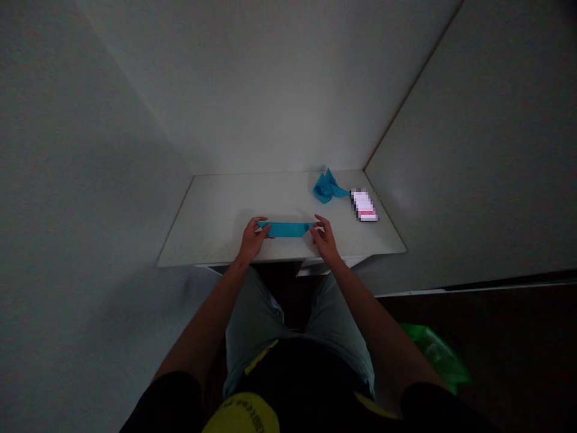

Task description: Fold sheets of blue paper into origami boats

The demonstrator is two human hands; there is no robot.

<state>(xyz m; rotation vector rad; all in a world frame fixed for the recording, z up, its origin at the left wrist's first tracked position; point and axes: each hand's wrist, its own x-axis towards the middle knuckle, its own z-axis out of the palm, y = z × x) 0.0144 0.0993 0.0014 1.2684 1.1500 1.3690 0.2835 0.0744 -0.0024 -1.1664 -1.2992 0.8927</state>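
Note:
A long blue strip of folded paper stretches level between my two hands, above the front part of the white table. My left hand pinches its left end between thumb and fingers. At the other end, my right hand grips the strip with thumb and fingertips, the tip partly covered by them. Farther back on the right lies a folded blue paper shape with pointed parts sticking out.
A phone with a lit, blurred screen lies at the right of the white table. Walls close in the table at the back and both sides. A green plastic bag is on the dark floor at lower right.

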